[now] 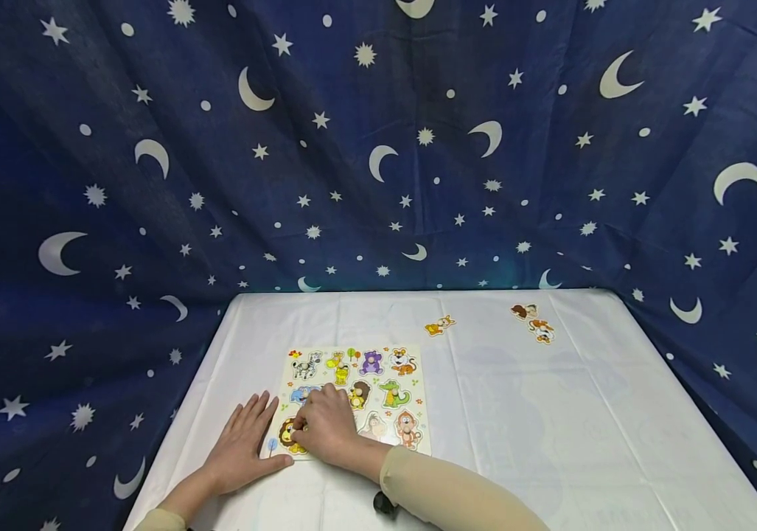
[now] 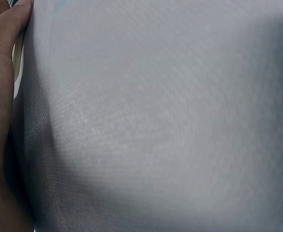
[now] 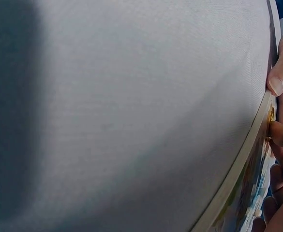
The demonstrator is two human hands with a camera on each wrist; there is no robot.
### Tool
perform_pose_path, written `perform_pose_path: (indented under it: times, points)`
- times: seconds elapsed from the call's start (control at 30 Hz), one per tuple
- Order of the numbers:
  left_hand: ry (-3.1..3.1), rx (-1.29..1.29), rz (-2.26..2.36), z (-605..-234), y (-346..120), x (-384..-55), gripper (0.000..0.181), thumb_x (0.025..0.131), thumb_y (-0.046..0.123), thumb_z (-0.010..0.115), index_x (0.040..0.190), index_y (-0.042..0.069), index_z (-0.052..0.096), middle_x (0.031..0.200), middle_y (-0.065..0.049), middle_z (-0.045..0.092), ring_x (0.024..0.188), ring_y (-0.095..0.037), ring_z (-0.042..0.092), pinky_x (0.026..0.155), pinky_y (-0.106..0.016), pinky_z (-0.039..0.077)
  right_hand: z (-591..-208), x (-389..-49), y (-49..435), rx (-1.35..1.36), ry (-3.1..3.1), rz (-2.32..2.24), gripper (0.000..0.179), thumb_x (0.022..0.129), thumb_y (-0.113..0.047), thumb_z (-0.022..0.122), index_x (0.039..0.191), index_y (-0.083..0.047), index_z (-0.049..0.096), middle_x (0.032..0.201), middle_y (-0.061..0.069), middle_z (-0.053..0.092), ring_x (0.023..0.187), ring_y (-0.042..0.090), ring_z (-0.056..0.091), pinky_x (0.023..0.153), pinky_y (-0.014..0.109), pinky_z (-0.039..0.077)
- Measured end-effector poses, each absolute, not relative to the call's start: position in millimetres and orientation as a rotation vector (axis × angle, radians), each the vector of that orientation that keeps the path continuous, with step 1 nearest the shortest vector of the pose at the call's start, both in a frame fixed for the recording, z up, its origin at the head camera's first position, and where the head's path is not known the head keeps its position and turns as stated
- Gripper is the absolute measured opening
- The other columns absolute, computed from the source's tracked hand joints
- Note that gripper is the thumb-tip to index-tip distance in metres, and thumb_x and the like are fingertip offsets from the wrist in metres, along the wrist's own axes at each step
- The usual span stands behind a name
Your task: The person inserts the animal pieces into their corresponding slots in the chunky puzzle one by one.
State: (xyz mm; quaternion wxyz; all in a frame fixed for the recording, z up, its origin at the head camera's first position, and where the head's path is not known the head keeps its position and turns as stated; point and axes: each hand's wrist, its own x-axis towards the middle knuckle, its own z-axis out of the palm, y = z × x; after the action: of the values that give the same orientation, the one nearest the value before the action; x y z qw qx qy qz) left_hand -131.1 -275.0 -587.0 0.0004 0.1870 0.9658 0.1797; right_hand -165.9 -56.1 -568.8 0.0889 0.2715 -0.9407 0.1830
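Observation:
On the white-covered table lies an animal puzzle board [image 1: 424, 435] with zebra, giraffe, tiger, crocodile and other pictures. My right hand [image 1: 328, 424] reaches over its lower left part and pinches the lion puzzle piece [image 1: 288, 435] between thumb and fingers. In the right wrist view, these fingertips [image 3: 276, 130] meet at the board's face, close to its edge [image 3: 228, 179]. Spread along the left side of the board is my left hand [image 1: 242, 446], fingers straight and thumb at the near left corner. The right hand hides part of the middle and bottom rows.
A kangaroo-like puzzle piece [image 1: 440, 325] lies beyond the board's far right corner. Further right, a brown piece [image 1: 524, 313] and an orange-and-white animal piece [image 1: 541, 331] lie close together. A dark blue curtain [image 1: 378, 206] with moons and stars hangs behind the table [image 1: 550, 428].

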Motion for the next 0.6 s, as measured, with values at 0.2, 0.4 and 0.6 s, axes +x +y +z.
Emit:
perform_pose_path:
  times: [0.2, 0.4, 0.6]
  points:
    - [3.035, 0.586, 0.567, -587.9, -275.3, -131.9, 0.109, 0.080, 0.074, 0.070, 0.158, 0.005, 0.037, 0.165, -0.020, 0.029, 0.153, -0.041, 0.018, 0.122, -0.059, 0.012, -567.6, -165.6, -55.2, 0.809, -2.793, 0.563, 0.014, 0.078, -0.049, 0.084, 0.075, -0.037, 0.076, 0.082, -0.019, 0.055, 0.081, 0.008, 0.043, 0.071, 0.026, 0.035]
    - [3.034, 0.584, 0.560, -587.7, -275.4, -131.9, 0.110, 0.080, 0.075, 0.069, 0.158, 0.005, 0.037, 0.165, -0.020, 0.029, 0.153, -0.041, 0.018, 0.122, -0.059, 0.012, -565.9, -165.4, -52.4, 0.820, -2.840, 0.622, 0.011, 0.080, -0.048, 0.081, 0.081, -0.038, 0.078, 0.081, -0.019, 0.053, 0.082, 0.007, 0.041, 0.073, 0.026, 0.035]
    - [3.029, 0.582, 0.552, -585.9, -274.3, -131.5, 0.111, 0.079, 0.076, 0.069, 0.159, 0.006, 0.036, 0.165, -0.020, 0.028, 0.153, -0.042, 0.018, 0.122, -0.060, 0.012, -558.1, -169.6, -43.3, 0.791, -2.896, 0.756, 0.013, 0.085, -0.045, 0.078, 0.096, -0.038, 0.080, 0.091, -0.018, 0.056, 0.091, 0.008, 0.043, 0.082, 0.028, 0.039]
